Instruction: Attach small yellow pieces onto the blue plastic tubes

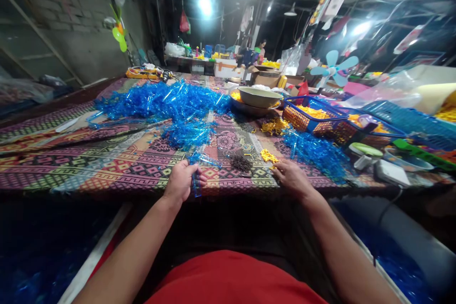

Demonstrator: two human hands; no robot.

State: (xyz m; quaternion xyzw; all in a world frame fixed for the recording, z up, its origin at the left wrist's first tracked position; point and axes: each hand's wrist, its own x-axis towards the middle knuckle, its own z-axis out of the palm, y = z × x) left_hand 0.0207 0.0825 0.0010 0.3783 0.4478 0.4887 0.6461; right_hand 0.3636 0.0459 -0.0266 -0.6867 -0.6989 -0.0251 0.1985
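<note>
My left hand is closed on clear blue plastic pieces, long and thin, which stick out above and below the fingers at the table's front edge. My right hand has its fingertips pinched together beside a small heap of yellow plastic pieces; a bit of yellow shows at the tips. Between the two hands lies a little pile of dark, tiny parts, too small to name. Beyond my left hand spreads a big heap of the same blue pieces. More blue pieces lie right of my right hand.
A patterned cloth covers the table. Further back stand a metal bowl and a blue basket of yellow pieces. To the right are a white box-shaped device with a cable and a small fan. A person is in the background.
</note>
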